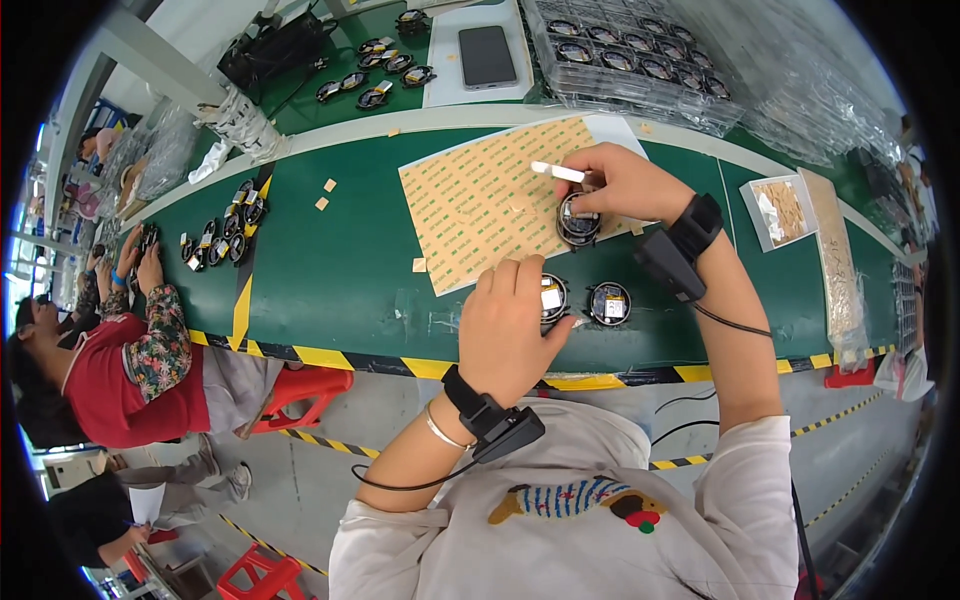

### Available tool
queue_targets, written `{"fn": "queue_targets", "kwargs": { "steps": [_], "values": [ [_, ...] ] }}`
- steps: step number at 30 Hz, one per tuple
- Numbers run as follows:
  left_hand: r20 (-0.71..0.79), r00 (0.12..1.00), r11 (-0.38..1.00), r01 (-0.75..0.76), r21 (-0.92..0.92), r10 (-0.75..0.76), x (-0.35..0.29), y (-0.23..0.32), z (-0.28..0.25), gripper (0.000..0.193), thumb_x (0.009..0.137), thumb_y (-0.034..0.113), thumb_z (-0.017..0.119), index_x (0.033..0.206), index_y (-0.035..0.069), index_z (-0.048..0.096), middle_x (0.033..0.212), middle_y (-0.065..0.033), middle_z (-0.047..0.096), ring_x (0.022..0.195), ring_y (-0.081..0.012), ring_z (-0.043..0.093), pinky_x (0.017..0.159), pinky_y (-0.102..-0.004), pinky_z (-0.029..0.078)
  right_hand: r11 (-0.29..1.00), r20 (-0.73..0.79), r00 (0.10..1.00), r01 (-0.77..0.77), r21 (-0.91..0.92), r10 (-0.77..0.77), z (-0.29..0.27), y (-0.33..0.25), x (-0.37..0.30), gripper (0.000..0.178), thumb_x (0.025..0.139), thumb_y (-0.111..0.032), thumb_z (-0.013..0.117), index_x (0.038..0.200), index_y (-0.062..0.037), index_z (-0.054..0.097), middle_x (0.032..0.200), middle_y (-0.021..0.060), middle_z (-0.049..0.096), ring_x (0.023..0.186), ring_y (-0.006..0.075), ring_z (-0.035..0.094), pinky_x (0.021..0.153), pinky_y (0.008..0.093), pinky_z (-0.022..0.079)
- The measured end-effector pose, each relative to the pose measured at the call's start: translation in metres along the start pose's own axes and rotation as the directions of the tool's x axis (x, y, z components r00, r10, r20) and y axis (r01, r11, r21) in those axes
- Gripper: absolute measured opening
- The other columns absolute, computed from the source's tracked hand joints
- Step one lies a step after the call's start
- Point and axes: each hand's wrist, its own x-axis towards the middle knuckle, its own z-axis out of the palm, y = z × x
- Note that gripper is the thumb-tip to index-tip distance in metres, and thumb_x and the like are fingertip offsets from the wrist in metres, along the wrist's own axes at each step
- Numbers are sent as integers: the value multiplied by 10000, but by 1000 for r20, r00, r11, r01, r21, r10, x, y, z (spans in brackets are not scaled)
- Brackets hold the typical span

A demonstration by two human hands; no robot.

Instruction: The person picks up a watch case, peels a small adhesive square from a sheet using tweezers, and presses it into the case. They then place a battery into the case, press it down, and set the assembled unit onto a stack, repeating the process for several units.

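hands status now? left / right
Left hand: closed on a round black part at the table edge.
Right hand: pinching white tweezers over another round black part.

Three round black parts — one (578, 222) on the adhesive sheet (480, 200), two (552, 298) (609, 303) on the green table edge

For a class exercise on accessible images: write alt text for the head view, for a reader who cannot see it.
Seen from above, a person's left hand holds a round black part at a green workbench, while the right hand holds a white strip over another part on a tan adhesive sheet.
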Motion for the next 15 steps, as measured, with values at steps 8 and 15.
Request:
{"fn": "queue_targets", "kwargs": {
  "steps": [8, 15],
  "values": [
    [48, 993, 991, -105, -86, 109, -4, -20, -18, 561, 634, 121, 752, 1131, 37, 506, 1005, -132, 547, 935, -330, 531, 800, -374, 449, 964, -304, 949, 7, -266, -90, -15, 20, -28, 227, 744, 32, 584, 954, -33, 642, 927, 68, 496, 893, 180, 522, 775, 288, 448],
    [127, 987, 992, -83, -97, 95, 1, -24, -22, 532, 634, 113, 754, 1112, 44, 530, 988, -132, 552, 922, -324, 542, 791, -371, 455, 658, -302, 889, -2, -753, -343, -18, 39, -49, 407, 679, 93, 529, 1057, -43, 597, 1073, 108, 525, 1031, 304, 505, 875, 351, 438]
  ]
}}
